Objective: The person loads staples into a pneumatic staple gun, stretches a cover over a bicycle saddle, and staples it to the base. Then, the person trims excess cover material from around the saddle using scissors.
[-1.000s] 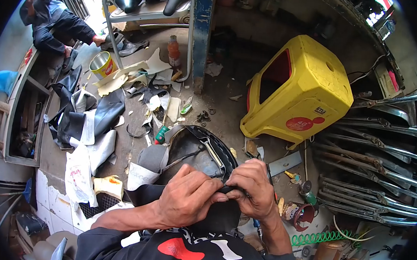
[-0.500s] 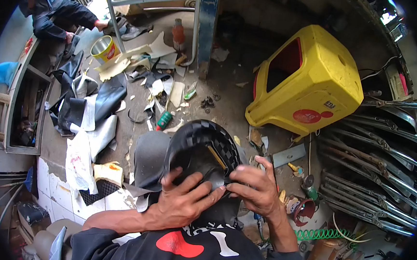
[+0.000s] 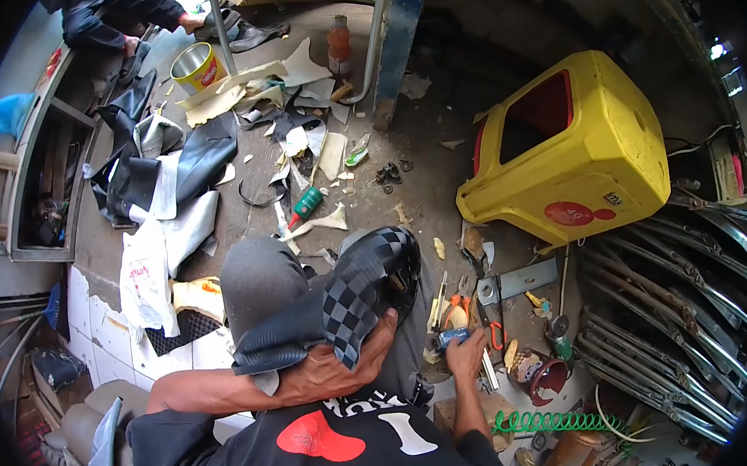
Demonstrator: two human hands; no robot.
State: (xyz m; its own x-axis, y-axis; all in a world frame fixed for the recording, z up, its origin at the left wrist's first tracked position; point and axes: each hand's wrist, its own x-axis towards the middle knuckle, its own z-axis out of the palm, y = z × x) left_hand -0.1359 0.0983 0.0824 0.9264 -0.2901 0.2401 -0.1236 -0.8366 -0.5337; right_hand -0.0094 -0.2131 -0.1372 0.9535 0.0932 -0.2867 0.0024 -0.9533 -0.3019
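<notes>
A motorcycle seat with a black and grey checkered cover (image 3: pixel 354 297) rests tilted across my lap, its hollow dark underside partly showing on the right. My left hand (image 3: pixel 351 361) is closed around its near edge, fingers pressing on the cover. A loose dark flap of the cover hangs to the left, beside my grey trouser knee (image 3: pixel 258 273). Off to the right, low near the floor, my right hand (image 3: pixel 466 352) is closed on a blue tool (image 3: pixel 453 335) that looks like a staple gun; the fingers hide part of it.
Pliers with red-orange handles (image 3: pixel 496 335), a metal bar (image 3: pixel 522 280) and a coiled green hose (image 3: pixel 551 421) lie right. A yellow plastic stool (image 3: pixel 596 153) lies on its side beyond. Material scraps (image 3: pixel 196 169) and a green bottle (image 3: pixel 306 202) lie on the floor. Another person (image 3: pixel 112 11) sits far left.
My right hand has left the seat and moved right and down, taking hold of the blue tool. The seat has tilted, showing more of the checkered cover; my left hand stays on it.
</notes>
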